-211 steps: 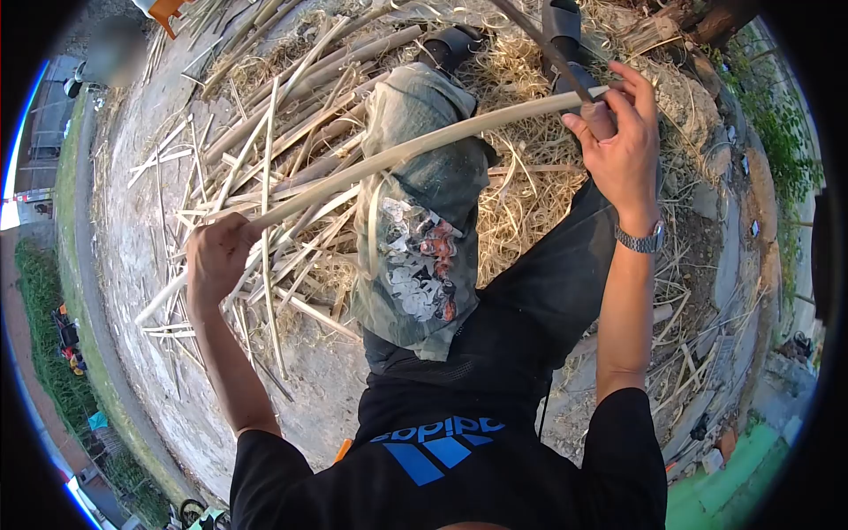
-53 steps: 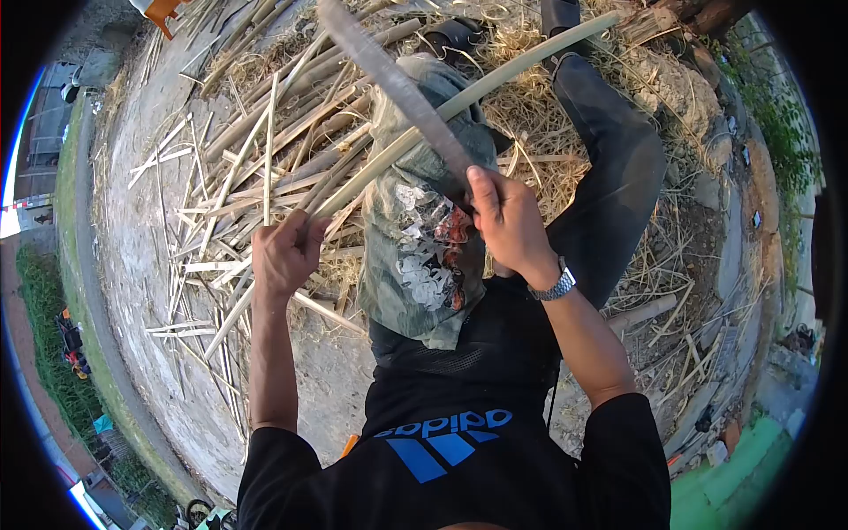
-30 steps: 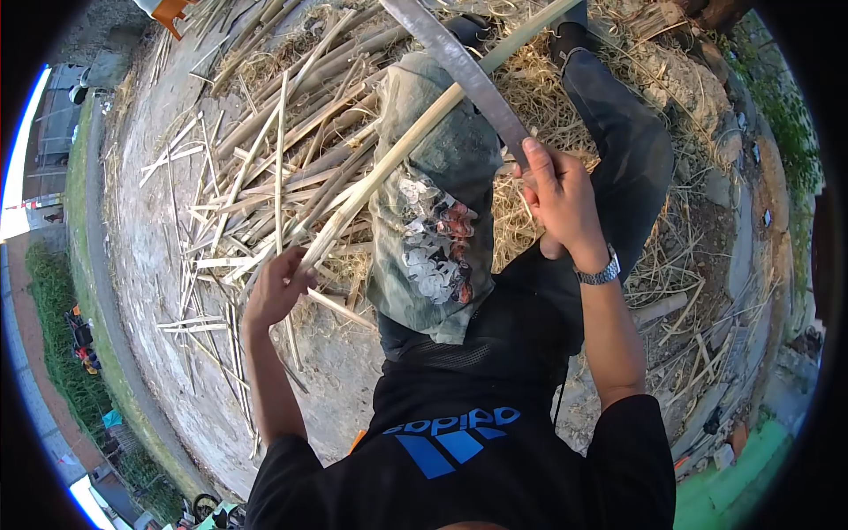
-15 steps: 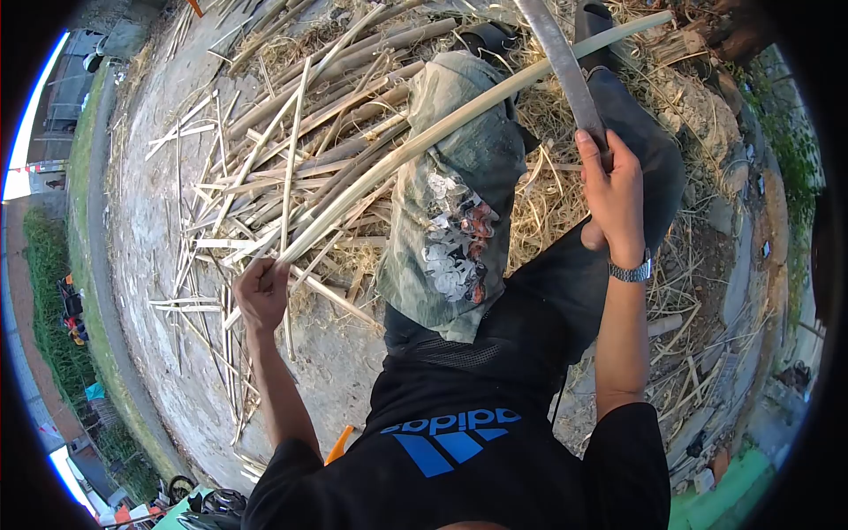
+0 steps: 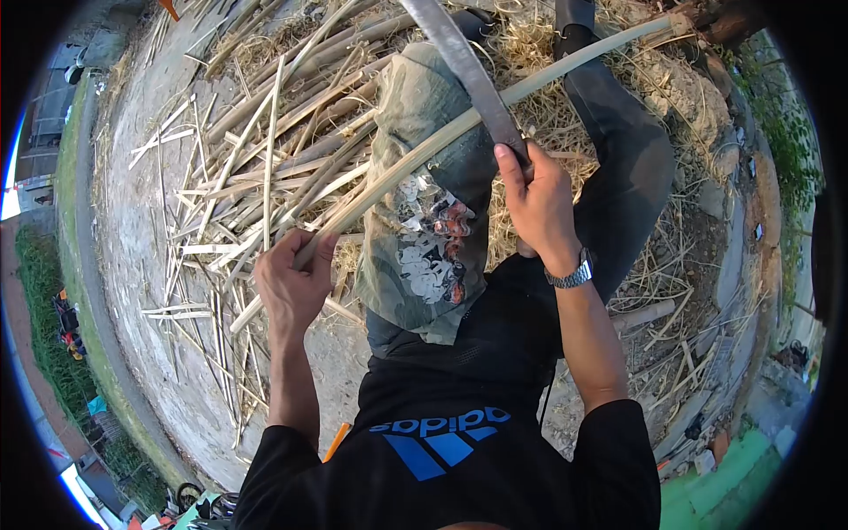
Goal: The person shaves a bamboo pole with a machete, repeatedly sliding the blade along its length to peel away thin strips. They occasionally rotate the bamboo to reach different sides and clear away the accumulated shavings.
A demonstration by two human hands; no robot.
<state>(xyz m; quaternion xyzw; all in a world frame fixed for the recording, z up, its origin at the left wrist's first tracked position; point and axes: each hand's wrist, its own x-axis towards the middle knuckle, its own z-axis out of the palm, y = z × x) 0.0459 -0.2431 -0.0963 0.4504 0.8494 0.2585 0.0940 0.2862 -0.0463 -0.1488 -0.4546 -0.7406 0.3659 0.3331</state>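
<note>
My left hand is closed around the near end of a long pale bamboo strip. The strip slants up across my thigh, over a camouflage cloth, and its far end reaches the upper right near a dark log. In my right hand is a long, slightly curved machete, its handle covered by my fingers. The blade points up and to the left and crosses over the strip just beyond the cloth, overlapping it in this view.
A pile of split strips and poles spreads over the concrete ground to the left. Shavings lie around my legs. Dirt and rubble are at the right. Something orange shows beside my left elbow.
My right hand and the machete have moved left, so the blade crosses the strip farther left. My left hand has shifted right, and the strip has slid toward the upper right.
</note>
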